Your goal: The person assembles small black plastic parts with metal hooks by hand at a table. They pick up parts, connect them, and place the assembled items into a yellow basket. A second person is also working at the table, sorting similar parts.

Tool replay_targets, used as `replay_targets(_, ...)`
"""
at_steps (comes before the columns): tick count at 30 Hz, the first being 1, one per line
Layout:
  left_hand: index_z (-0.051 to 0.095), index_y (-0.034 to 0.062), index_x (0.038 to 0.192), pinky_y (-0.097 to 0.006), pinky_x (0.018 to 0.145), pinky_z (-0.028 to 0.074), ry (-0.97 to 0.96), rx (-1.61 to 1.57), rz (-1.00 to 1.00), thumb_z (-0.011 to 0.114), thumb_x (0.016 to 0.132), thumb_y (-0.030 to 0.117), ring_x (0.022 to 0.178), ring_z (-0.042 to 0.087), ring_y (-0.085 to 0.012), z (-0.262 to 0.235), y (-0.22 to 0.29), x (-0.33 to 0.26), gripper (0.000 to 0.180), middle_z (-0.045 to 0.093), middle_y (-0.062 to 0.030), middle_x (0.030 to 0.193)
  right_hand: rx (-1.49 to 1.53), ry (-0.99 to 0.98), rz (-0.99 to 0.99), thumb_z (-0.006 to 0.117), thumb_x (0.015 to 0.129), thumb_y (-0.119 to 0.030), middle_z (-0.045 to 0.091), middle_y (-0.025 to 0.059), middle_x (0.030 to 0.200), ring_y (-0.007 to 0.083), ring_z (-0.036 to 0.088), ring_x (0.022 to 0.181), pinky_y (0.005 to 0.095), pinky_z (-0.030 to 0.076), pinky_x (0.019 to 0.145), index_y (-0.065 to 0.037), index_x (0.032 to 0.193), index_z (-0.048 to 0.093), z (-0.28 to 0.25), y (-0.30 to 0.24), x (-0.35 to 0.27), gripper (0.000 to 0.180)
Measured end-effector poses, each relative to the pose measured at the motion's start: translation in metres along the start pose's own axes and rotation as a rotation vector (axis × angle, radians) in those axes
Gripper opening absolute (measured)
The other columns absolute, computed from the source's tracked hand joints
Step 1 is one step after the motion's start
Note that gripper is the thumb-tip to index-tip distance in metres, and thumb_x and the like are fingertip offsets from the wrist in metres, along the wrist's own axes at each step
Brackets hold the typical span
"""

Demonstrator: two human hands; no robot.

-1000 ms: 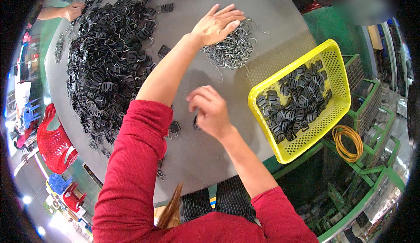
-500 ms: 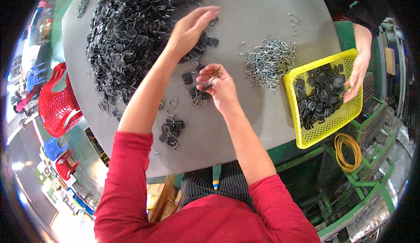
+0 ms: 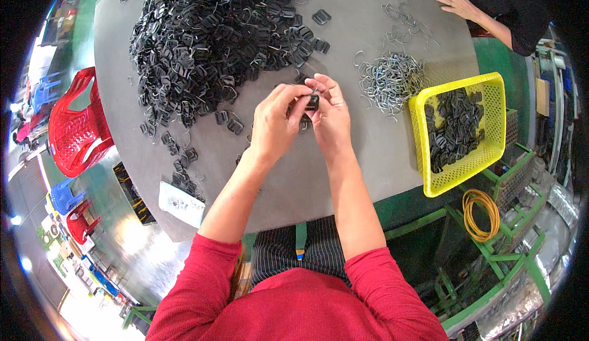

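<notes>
My left hand [image 3: 273,121] and my right hand [image 3: 332,117] meet over the middle of the table, fingertips pinched together. Between them is a small black plastic buckle [image 3: 313,102], gripped from both sides. A thin bit of metal shows by the right fingertips, but its shape is mostly hidden. Just beyond my hands spreads a large heap of black buckles [image 3: 202,46], many with wire hooks among them. To the right lies a pile of bent silver metal hooks [image 3: 392,82].
A yellow perforated basket [image 3: 463,178] holding black buckles sits at the table's right edge. A co-worker's hands [image 3: 451,0] reach over loose hooks at the far right. A pale packet [image 3: 182,204] lies at the near left edge, beside a few buckles. A red chair [image 3: 80,126] stands left.
My left hand has come back from the heap to my right hand, and a buckle is now between them. The co-worker's hand has left the basket for the far hooks. My view has shifted.
</notes>
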State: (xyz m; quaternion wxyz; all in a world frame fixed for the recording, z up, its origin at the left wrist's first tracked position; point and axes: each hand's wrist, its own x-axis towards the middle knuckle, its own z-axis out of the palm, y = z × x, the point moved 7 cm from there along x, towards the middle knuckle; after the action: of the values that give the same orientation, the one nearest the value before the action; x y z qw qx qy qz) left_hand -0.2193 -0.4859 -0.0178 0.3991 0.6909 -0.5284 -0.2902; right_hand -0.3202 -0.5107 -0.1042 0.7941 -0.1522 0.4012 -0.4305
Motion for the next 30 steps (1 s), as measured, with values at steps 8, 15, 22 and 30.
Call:
replay_targets(8, 0.066, 0.0028, 0.098, -0.023, 0.064, 0.048, -0.143, -0.181, -0.151, 0.062, 0.084, 0.004, 0.074, 0.059, -0.0080, 0.001, -0.014, 0.009, 0.014, 0.065, -0.0028, 0.087, -0.171, -0.115, 0.021, 0.050, 0.083, 0.006, 0.060, 0.0052, 0.106, 0.0135, 0.058, 0.094, 0.0274, 0.051, 0.079, -0.007, 0.112, 0.059, -0.011, -0.013, -0.018, 0.033)
replay_targets(15, 0.065, 0.0029, 0.096, -0.022, 0.059, 0.048, -0.018, -0.065, -0.111, 0.063, 0.084, 0.006, 0.069, 0.058, -0.0053, -0.007, -0.013, 0.032, 0.013, 0.065, -0.0005, 0.081, -0.979, 0.089, -0.376, 0.058, 0.080, 0.003, 0.064, 0.0065, 0.096, 0.0149, 0.063, 0.086, 0.0288, 0.051, 0.071, -0.007, 0.105, 0.063, -0.027, -0.042, -0.015, 0.027)
replay_targets(22, 0.052, 0.0176, 0.127, -0.054, 0.108, 0.020, -0.133, 0.570, 0.349, 0.061, 0.083, 0.017, 0.134, 0.030, -0.0317, 0.027, -0.029, 0.010, 0.045, 0.039, -0.0084, 0.140, -1.551, 0.466, -0.687, 0.061, 0.079, -0.007, 0.059, 0.0063, 0.104, 0.0254, 0.061, 0.084, 0.0360, 0.051, 0.071, -0.015, 0.104, 0.063, -0.046, -0.112, -0.015, 0.026)
replay_targets(30, 0.039, 0.0209, 0.137, -0.060, 0.107, 0.011, -0.083, 0.881, 0.294, 0.049, 0.089, 0.014, 0.138, 0.019, -0.0296, 0.037, -0.074, 0.038, 0.050, 0.030, -0.0052, 0.146, -1.570, 0.362, -1.058, 0.062, 0.080, -0.009, 0.051, 0.0150, 0.116, 0.0345, 0.046, 0.115, 0.0444, 0.037, 0.098, -0.008, 0.110, 0.057, -0.050, -0.125, 0.018, 0.031)
